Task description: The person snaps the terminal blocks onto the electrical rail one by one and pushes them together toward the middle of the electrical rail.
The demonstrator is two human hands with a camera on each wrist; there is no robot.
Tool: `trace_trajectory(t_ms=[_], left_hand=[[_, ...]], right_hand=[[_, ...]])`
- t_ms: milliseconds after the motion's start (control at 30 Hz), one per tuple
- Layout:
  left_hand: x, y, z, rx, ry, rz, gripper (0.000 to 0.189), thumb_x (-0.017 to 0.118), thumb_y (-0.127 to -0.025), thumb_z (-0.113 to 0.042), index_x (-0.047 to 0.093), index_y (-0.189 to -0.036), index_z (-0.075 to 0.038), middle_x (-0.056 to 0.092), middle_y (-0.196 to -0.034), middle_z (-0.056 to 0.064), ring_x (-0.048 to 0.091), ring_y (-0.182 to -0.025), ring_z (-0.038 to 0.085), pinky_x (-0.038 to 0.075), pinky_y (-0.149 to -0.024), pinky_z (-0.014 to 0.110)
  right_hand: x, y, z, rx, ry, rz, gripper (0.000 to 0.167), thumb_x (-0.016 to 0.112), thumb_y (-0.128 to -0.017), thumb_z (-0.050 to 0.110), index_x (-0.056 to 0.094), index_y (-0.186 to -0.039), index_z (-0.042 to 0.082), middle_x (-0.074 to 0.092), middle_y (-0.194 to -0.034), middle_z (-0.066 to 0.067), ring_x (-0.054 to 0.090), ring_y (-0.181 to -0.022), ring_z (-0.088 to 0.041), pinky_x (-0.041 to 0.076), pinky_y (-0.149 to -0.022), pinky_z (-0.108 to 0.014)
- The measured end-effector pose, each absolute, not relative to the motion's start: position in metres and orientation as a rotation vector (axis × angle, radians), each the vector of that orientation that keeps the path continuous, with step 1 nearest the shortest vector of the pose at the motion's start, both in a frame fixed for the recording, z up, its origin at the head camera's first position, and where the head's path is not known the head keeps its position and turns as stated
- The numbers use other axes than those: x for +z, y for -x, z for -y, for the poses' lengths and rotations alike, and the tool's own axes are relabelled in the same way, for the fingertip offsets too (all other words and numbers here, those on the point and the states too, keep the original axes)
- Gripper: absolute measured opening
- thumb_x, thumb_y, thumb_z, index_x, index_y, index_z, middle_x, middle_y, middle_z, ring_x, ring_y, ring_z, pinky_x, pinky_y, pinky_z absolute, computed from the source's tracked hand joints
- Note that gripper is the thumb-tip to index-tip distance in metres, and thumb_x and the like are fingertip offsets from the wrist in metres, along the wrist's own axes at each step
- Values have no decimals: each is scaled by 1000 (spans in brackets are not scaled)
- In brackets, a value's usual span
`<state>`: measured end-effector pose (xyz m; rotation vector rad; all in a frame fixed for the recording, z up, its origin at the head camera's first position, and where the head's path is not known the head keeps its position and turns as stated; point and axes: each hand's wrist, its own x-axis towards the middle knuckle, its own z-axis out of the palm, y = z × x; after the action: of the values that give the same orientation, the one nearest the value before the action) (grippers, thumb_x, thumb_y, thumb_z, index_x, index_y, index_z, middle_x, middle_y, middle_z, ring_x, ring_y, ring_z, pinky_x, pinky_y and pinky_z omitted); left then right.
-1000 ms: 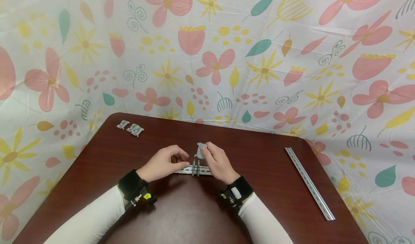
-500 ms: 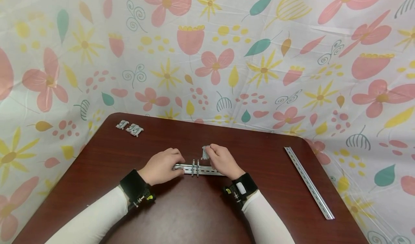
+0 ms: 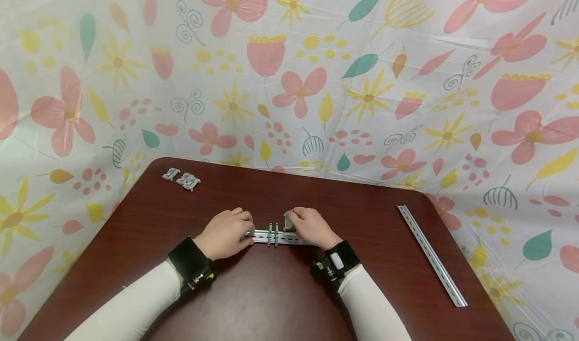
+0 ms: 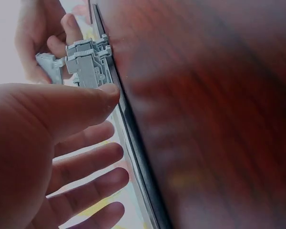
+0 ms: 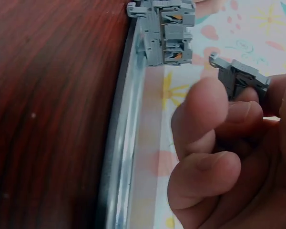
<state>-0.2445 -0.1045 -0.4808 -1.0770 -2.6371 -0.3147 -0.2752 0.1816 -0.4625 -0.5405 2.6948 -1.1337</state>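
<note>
A slotted metal DIN rail (image 3: 261,238) lies crosswise on the table in front of me. Two thin grey terminal blocks (image 3: 273,234) stand clipped near its middle, their orange inserts visible in the right wrist view. My left hand (image 3: 227,234) holds the rail's left end, thumb along the near edge and fingers at the far side. Between thumb and finger, my right hand (image 3: 314,228) pinches another grey terminal block (image 5: 240,78). That block is tilted, just above and behind the rail, to the right of the clipped pair and apart from them.
At the table's far left corner lie more grey terminal blocks (image 3: 188,181) in two small groups. A second, longer-looking metal rail (image 3: 431,255) rests slantwise at the right. A flower-patterned curtain (image 3: 289,79) hangs behind the brown table (image 3: 253,301).
My left hand has come down onto the rail's left end. The right hand moved right with its terminal block, then lowered it toward the rail. The clipped pair has stayed in place.
</note>
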Motion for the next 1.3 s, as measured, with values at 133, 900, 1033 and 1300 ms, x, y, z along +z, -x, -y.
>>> trace_trajectory(t_ms=[133,900,1033,1300], left_hand=[[-482,245,104,-296,1082,2645,14,92,-94,-29,82,-93,-20,73,-105,-1,62,-97,21,55,-78,38],[-479,246,101,-368,1081,2749,10,93,-93,-20,85,-100,-18,70,-98,-2,62,-92,21,58,-76,38],[-478,246,98,-352,1066,2757,10,92,-93,-19,84,-99,-17,69,-97,-2,62,-92,22,59,-75,39],[-477,247,97,-330,1043,2764,10,93,-93,-19,84,-96,-18,67,-96,-3,61,-91,22,59,-73,40]], right_hand=[[-466,277,-182,-1059,530,-2682,45,50,-119,31,57,-80,11,60,-52,-5,65,-47,-27,48,-58,-39],[-473,285,-176,-877,539,-2637,45,47,-113,22,50,-68,18,51,-50,-3,64,-43,-26,54,-66,-37],[-471,288,-174,-836,508,-2628,48,49,-112,24,49,-65,20,52,-49,-2,65,-43,-26,58,-74,-37],[-468,290,-169,-802,512,-2614,47,50,-113,25,51,-66,20,53,-50,-2,65,-42,-23,57,-70,-36]])
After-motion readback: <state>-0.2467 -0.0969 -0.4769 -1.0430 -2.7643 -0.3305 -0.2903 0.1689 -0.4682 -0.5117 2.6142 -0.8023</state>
